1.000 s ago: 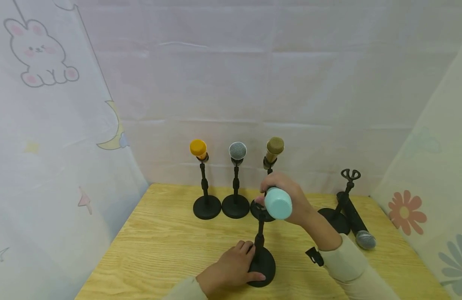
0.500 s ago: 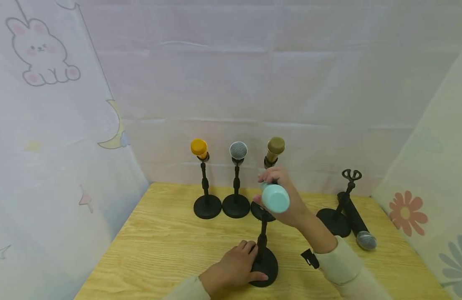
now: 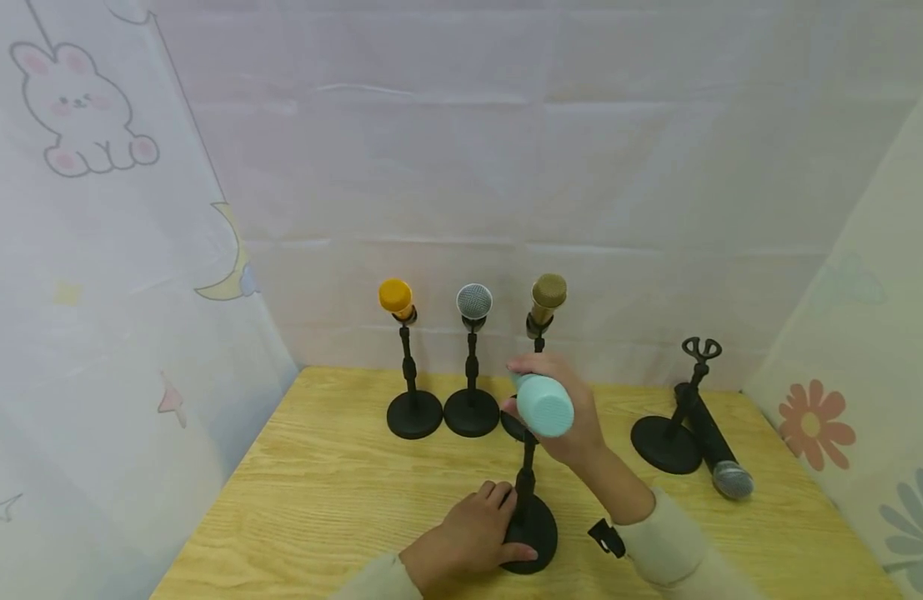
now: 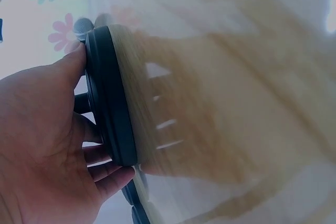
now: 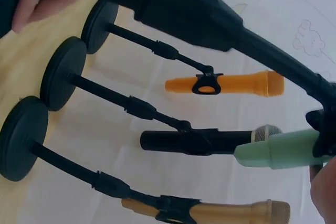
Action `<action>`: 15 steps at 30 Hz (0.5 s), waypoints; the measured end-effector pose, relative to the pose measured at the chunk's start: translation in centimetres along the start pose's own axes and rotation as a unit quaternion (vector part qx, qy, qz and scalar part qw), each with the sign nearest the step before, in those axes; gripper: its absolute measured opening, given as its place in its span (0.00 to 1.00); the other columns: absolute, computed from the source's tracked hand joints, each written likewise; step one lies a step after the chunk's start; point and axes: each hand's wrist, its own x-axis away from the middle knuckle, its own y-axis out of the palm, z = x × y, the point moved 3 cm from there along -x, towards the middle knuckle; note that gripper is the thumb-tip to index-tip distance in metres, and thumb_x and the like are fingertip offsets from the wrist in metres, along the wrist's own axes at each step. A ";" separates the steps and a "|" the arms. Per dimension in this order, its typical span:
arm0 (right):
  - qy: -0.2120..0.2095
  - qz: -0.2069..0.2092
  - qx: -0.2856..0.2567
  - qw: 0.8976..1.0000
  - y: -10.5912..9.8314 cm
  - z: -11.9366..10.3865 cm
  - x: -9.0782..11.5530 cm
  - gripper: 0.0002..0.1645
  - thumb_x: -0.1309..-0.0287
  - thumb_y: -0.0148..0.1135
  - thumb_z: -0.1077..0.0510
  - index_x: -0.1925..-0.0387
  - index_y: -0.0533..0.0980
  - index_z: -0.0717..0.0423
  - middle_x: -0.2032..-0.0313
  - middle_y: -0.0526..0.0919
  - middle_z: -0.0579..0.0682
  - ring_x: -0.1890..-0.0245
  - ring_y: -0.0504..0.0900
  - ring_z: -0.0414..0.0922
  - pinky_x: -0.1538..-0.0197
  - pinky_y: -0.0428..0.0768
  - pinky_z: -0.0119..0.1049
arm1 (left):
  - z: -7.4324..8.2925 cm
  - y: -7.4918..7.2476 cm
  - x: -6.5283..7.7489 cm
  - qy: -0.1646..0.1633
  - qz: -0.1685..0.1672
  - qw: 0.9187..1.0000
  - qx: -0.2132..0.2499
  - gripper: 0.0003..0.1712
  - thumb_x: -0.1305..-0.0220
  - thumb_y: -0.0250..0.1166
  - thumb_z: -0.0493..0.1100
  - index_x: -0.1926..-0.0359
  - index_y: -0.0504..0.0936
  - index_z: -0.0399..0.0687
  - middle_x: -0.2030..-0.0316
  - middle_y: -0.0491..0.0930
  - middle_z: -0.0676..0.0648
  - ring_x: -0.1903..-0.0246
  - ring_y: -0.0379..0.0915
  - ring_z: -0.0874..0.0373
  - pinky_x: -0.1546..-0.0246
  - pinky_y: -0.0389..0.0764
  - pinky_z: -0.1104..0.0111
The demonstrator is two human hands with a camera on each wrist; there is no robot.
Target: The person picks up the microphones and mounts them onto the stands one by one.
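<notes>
My right hand (image 3: 581, 421) holds a mint-green microphone (image 3: 545, 407) at the top of a black microphone stand (image 3: 527, 483). In the right wrist view, the microphone's tapered tail (image 5: 257, 153) passes through the stand's clip (image 5: 321, 137); how far it is seated cannot be told. Low on the same stand, my left hand (image 3: 472, 532) grips the round base (image 3: 536, 542). Thumb and fingers hold opposite edges of that base in the left wrist view, with the palm over its top.
Behind are three stands carrying an orange microphone (image 3: 396, 297), a silver-headed black one (image 3: 474, 302) and a gold one (image 3: 549, 292). At right, a bare stand (image 3: 667, 442) stands beside a black microphone (image 3: 712, 433) lying on the wooden table (image 3: 318, 500). Curtains (image 3: 431, 167) enclose the table.
My right hand and forearm have shifted slightly left, and the mint-green microphone's head has moved a little left with them. The left hand keeps its grip on the base.
</notes>
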 end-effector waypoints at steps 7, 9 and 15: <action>0.079 0.025 -0.017 0.996 1.4 0.6 1.7 0.38 0.38 0.70 0.42 0.45 0.71 0.71 0.52 0.80 0.55 0.51 0.79 0.41 0.44 0.75 0.30 | 0.1 0.1 0.1 0.004 0.003 1.000 -0.008 0.53 0.35 0.42 0.81 0.25 0.65 0.48 0.30 0.64 0.51 0.33 0.63 0.58 0.36 0.73 0.70; 0.080 0.033 -0.015 0.996 1.6 0.7 1.9 0.39 0.40 0.72 0.43 0.46 0.70 0.72 0.53 0.79 0.56 0.53 0.79 0.45 0.47 0.75 0.31 | 0.1 0.0 0.2 0.006 -0.001 1.000 -0.006 0.53 0.35 0.42 0.80 0.24 0.65 0.48 0.29 0.64 0.51 0.33 0.63 0.58 0.36 0.72 0.70; 0.046 0.051 0.004 0.998 1.6 0.7 1.8 0.38 0.40 0.72 0.45 0.48 0.69 0.74 0.56 0.77 0.64 0.53 0.77 0.51 0.43 0.73 0.30 | 0.2 -0.1 0.1 0.012 -0.003 1.000 -0.007 0.53 0.34 0.41 0.80 0.25 0.65 0.47 0.29 0.64 0.50 0.33 0.63 0.57 0.36 0.72 0.70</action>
